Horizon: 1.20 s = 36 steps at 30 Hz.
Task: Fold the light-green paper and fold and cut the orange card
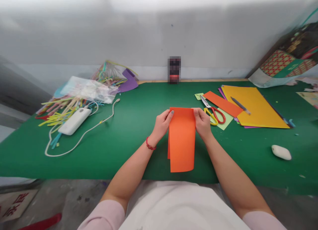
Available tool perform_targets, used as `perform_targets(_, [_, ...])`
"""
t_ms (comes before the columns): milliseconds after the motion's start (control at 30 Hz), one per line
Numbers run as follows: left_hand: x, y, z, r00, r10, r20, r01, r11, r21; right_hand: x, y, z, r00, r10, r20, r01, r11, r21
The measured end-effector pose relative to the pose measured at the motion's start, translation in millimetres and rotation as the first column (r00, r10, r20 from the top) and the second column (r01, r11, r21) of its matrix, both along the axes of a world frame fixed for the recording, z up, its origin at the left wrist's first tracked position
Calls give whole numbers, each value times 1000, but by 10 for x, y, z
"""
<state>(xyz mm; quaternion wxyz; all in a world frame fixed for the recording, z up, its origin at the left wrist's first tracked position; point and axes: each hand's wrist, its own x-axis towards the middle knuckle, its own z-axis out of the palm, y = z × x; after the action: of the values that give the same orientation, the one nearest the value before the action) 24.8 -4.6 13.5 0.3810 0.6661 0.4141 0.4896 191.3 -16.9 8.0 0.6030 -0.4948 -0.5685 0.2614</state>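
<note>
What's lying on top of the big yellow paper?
A grey pencil lies on the yellow paper. An orange strip overlaps the paper's left edge. Purple and blue sheet edges peek out underneath; the rest of those sheets is covered.

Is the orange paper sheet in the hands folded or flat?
Folded: the orange paper sheet shows a second layer's edge along its left side, both hands pinching its top.

Red characters stand on a pale board at the lower left, too cut off to read.
</note>
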Motion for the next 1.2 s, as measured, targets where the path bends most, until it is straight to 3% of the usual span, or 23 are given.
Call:
perform_targets(167, [0, -4, 5, 1000, 7, -20, -7, 999, 44, 2, 0, 14, 999, 27, -38, -28, 999, -26])
perform_targets(300, [1, -17, 13, 1000, 9, -25, -8, 998, 64, 12, -7, 39, 979, 76, -190, -97, 990, -99])
perform_targets(433, [1, -20, 16, 1000, -7, -15, 8, 999, 40, 39, -13, 39, 929, 214, -302, -293, 924, -245])
perform_targets(500, [1, -18, 15, 1000, -13, -20, 13, 1000, 14, 56, -14, 29, 923, 242, -299, -330, 897, -293])
perform_targets(733, [-10, -11, 25, 999, -15, 38, 18, 997, -76, 62, -18, 25, 938, 240, -251, -306, 914, -268])
perform_targets(1200, [-34, 13, 36, 997, 65, -34, -64, 997, 43, 35, -27, 32, 926, 241, -290, -322, 905, -277])
